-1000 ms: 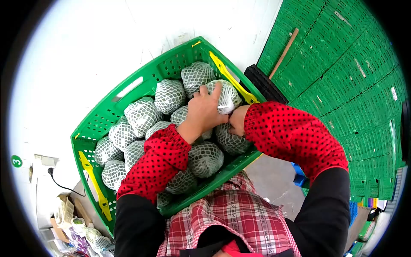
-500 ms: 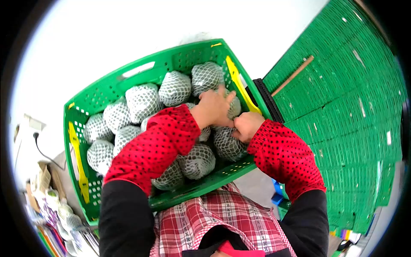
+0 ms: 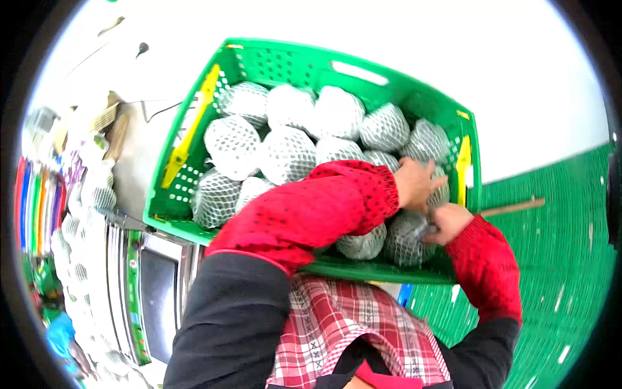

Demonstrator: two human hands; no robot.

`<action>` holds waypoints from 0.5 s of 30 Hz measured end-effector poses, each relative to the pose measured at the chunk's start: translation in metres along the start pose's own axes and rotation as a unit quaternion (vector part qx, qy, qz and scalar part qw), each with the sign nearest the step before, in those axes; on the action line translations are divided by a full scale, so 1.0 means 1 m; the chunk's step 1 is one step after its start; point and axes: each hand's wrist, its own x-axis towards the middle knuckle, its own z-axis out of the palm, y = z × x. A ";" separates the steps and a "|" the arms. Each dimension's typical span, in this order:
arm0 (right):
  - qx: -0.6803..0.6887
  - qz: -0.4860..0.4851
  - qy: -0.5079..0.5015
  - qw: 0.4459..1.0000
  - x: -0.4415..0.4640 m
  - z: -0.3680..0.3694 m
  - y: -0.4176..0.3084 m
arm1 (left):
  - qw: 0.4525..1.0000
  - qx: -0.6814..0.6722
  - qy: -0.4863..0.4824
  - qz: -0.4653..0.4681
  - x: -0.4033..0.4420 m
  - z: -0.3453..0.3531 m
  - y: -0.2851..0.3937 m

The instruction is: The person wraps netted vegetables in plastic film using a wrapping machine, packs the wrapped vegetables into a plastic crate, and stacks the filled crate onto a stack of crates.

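Observation:
A green crate (image 3: 304, 61) with yellow end clips holds several round items (image 3: 288, 155) in white foam netting. My left hand (image 3: 416, 185) rests over a netted item (image 3: 440, 188) at the crate's right end, its fingers spread across it. Just beside it, my right hand (image 3: 448, 223) is closed at the top of a darker netted item (image 3: 408, 240) near the front right corner. What its fingers pinch, if anything, is too blurred to make out.
Green stacked crates (image 3: 551, 259) with a wooden stick (image 3: 515, 207) stand on the right. At the left are more netted items (image 3: 78, 272), coloured folders (image 3: 40, 207) and a dark screen-like panel (image 3: 159, 292). A white wall rises behind the crate.
The view has swung, so the crate sits further right and tilts the other way, and more of the left side shows. Both hands stay at the same end of the crate.

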 end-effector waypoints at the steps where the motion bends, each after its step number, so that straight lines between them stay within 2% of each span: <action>1: 0.058 -0.003 0.045 0.997 -0.012 -0.025 -0.002 | 0.998 0.003 0.046 0.031 -0.018 -0.015 -0.018; 2: 0.195 -0.027 0.235 0.952 -0.021 -0.019 0.008 | 0.994 0.006 0.084 0.071 -0.046 -0.031 -0.037; 3: 0.268 -0.014 0.387 0.882 -0.027 -0.015 0.015 | 0.998 -0.038 0.046 0.029 -0.076 -0.074 -0.055; 4: 0.236 0.019 0.508 0.828 -0.035 -0.013 0.019 | 0.992 -0.027 0.110 -0.054 -0.111 -0.084 -0.083; 5: 0.189 0.071 0.557 0.806 -0.033 -0.001 0.029 | 0.978 0.012 0.169 -0.123 -0.149 -0.112 -0.110; 6: 0.143 0.129 0.600 0.777 -0.028 0.017 0.043 | 0.938 0.115 0.297 -0.133 -0.192 -0.135 -0.125; 7: 0.142 0.120 0.594 0.783 -0.015 0.050 0.066 | 0.912 0.134 0.294 -0.253 -0.228 -0.146 -0.141; 8: 0.138 0.113 0.586 0.790 -0.005 0.074 0.081 | 0.868 0.236 0.287 -0.329 -0.262 -0.143 -0.153; 9: 0.584 0.089 0.455 0.666 -0.013 0.057 0.064 | 0.871 0.178 0.271 -0.369 -0.298 -0.133 -0.174; 10: 0.597 0.100 0.461 0.648 -0.012 0.053 0.057 | 0.871 0.116 0.253 -0.404 -0.320 -0.125 -0.189; 11: 0.614 0.101 0.445 0.644 -0.015 0.051 0.055 | 0.848 -0.058 0.245 -0.467 -0.321 -0.128 -0.188; 12: 0.628 0.104 0.432 0.639 -0.019 0.049 0.055 | 0.797 -0.233 0.222 -0.511 -0.319 -0.132 -0.186; 13: 0.656 0.099 0.434 0.610 -0.018 0.052 0.055 | 0.778 -0.277 0.244 -0.508 -0.319 -0.134 -0.186; 15: 0.669 0.111 0.431 0.595 -0.015 0.064 0.063 | 0.747 -0.373 0.266 -0.482 -0.311 -0.141 -0.183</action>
